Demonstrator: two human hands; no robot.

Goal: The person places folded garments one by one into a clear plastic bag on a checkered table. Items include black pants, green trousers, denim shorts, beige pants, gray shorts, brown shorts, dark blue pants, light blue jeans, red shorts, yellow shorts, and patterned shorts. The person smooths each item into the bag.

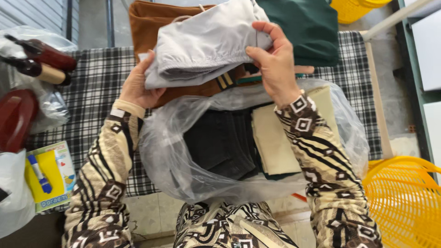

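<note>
Grey garment (206, 46), gripped by both hands, hides brown cloth (147, 20).

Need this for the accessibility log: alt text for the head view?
Both hands, left hand and right hand, hold a folded grey garment above an open clear plastic bag containing folded black and cream clothes. Brown and green garments lie behind on a checked cloth; a yellow basket sits at right.

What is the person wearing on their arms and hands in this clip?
Both arms are covered by long sleeves in a cream, brown and black geometric print with squares and stripes. The left sleeve ends in a plain cream cuff; the right sleeve carries the print up to the wrist. The left hand and right hand are bare, with no gloves.
</note>
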